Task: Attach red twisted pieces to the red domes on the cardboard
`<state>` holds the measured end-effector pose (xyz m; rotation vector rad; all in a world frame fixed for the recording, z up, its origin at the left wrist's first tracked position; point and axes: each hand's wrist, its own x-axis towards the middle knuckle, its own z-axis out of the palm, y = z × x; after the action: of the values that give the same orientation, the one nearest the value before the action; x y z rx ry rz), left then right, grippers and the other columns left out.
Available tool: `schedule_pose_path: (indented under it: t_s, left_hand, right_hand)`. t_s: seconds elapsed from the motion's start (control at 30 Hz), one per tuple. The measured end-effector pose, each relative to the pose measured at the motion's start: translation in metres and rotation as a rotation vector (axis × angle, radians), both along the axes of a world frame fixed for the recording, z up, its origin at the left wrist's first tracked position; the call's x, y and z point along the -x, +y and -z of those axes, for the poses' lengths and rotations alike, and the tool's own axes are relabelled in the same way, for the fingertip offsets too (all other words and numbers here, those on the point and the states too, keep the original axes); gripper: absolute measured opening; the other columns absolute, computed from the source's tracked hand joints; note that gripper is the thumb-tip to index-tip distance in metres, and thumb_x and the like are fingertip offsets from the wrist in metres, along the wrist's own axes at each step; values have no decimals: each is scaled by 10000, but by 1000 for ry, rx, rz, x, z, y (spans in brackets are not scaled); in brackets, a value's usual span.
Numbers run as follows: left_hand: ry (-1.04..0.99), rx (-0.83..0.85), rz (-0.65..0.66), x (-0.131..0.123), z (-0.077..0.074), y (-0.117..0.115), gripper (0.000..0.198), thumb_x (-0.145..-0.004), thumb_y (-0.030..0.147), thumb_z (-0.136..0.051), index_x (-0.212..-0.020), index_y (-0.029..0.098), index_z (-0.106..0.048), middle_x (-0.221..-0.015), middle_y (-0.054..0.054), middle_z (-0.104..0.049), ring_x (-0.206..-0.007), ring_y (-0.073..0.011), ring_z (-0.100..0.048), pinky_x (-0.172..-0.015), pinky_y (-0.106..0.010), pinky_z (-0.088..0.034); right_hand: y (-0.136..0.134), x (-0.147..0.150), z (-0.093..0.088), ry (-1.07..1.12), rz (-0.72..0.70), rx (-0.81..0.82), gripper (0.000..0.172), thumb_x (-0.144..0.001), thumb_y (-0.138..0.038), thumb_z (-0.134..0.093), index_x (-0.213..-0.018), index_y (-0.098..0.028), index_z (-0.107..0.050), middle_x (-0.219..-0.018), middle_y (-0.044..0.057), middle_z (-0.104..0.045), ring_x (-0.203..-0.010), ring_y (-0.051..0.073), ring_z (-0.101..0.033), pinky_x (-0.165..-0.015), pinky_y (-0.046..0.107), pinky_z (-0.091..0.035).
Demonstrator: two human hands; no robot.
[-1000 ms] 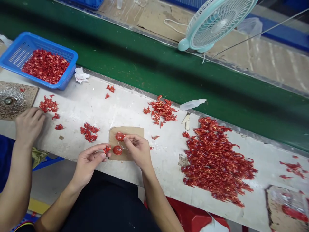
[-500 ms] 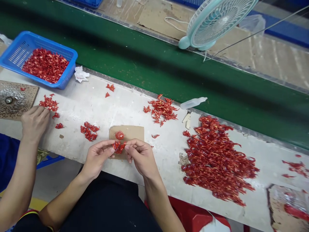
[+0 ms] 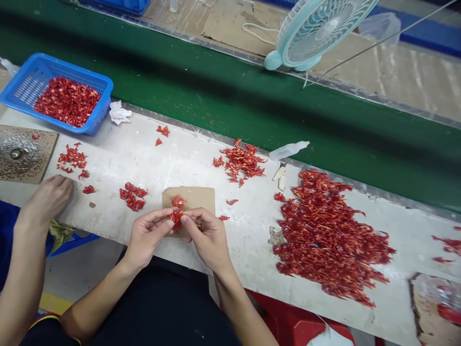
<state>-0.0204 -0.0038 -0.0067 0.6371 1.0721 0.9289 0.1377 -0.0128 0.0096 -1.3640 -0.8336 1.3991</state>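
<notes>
My left hand [image 3: 151,235] and my right hand [image 3: 205,235] meet over a brown cardboard piece [image 3: 201,197]. Between their fingertips is a small glossy red piece [image 3: 176,218], pinched from both sides; fingers hide part of it, and whether it is one part or two pressed together I cannot tell. Just beyond the fingers a round red blob [image 3: 177,201] lies on the cardboard. Left of it sits a small cluster of red pieces [image 3: 133,196]. Past the cardboard's right side are a few loose red bits [image 3: 232,202].
A large heap of red pieces [image 3: 331,235] covers the right of the table, with a smaller pile [image 3: 243,161] and white dropper bottle [image 3: 289,150] behind. At left are a blue basket [image 3: 104,96] and a co-worker's hand [image 3: 50,197]. A fan [image 3: 320,33] stands across the green belt [image 3: 201,91].
My hands have drawn closer together, the right one moving left, bringing the red piece between them. The co-worker's hand has pulled back toward the table's near edge.
</notes>
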Motion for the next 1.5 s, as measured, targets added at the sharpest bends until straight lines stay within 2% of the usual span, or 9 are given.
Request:
schedule_pose_path:
  t_s: [0.23,0.5,0.7,0.8,0.93,1.07,1.2,1.37,1.5]
  left_hand:
    - [1,-72,-1,-4,-1,2,222,-833,239,-798,-1055,246,-804,-1313,-74,-722,-1156,-233,-706,-905,-286,-609]
    - [136,-220,41,-11,-3,-6,202,-845,237,-783,-1042,272,-817,-1212,-66,-754,-1111,-222,-729,-931,-304,-626]
    - [158,-320,197,-13,-2,-12,273,-901,226,-719,-1161,291,-771,-1307,-87,-686,-1175,-237,-690,-935,-339,-625]
    - [365,-452,196,4,2,-6,278,-917,222,-692,-1184,281,-742,-1305,-91,-645,-1104,-212,-688,-864,-313,-624]
    - [896,-602,61,49,6,13,259,-911,252,-695,-1169,241,-717,-1129,-68,-639,-905,-168,-656,-789,-304,-585]
    - [1277,-665,150,83,11,26,306,-906,343,-701,-1181,211,-712,-1068,-75,-618,-906,-205,-650,-886,-372,-554]
    - [1356,-751,172,83,19,30,328,-908,412,-682,-1176,230,-732,-1070,-102,-594,-1028,-269,-613,-940,-416,-529]
    - [1370,-661,151,67,23,36,374,-914,500,-633,-1161,240,-739,-1002,-84,-590,-1048,-285,-577,-934,-445,-533]
    - [1318,-684,150,65,25,40,363,-905,505,-619,-1093,218,-736,-1047,-98,-596,-1094,-302,-578,-1026,-489,-508]
  right_hand:
    - [-9,6,2,29,99,-26,138,-860,-334,-791,-936,-233,-737,-811,8,-743,-679,144,-679,-560,247,-597]
    - [-19,3,7,-28,152,-80,117,-887,-285,-762,-944,-229,-676,-860,21,-739,-751,156,-708,-678,279,-610]
    - [-30,-5,15,-104,244,-136,233,-881,-256,-755,-944,-249,-530,-825,-17,-673,-708,133,-667,-642,253,-556]
    - [-43,-28,29,-257,360,-118,259,-860,-277,-765,-962,-243,-529,-832,-4,-680,-720,143,-671,-652,263,-547]
    - [-69,-80,53,-511,604,-46,342,-783,-319,-799,-954,-232,-516,-772,-7,-663,-681,162,-661,-640,285,-530]
    - [-100,-122,67,-702,770,55,382,-733,-348,-794,-942,-230,-497,-749,-11,-638,-666,164,-637,-638,297,-510]
    - [-124,-139,70,-852,902,125,345,-757,-375,-748,-932,-231,-489,-774,-13,-614,-665,152,-606,-637,296,-498]
    - [-148,-157,70,-966,1107,129,329,-764,-380,-713,-945,-229,-483,-804,-12,-584,-691,159,-594,-648,308,-491]
    - [-170,-182,72,-1033,1287,111,367,-733,-391,-701,-946,-248,-439,-803,-18,-555,-685,167,-582,-627,312,-482]
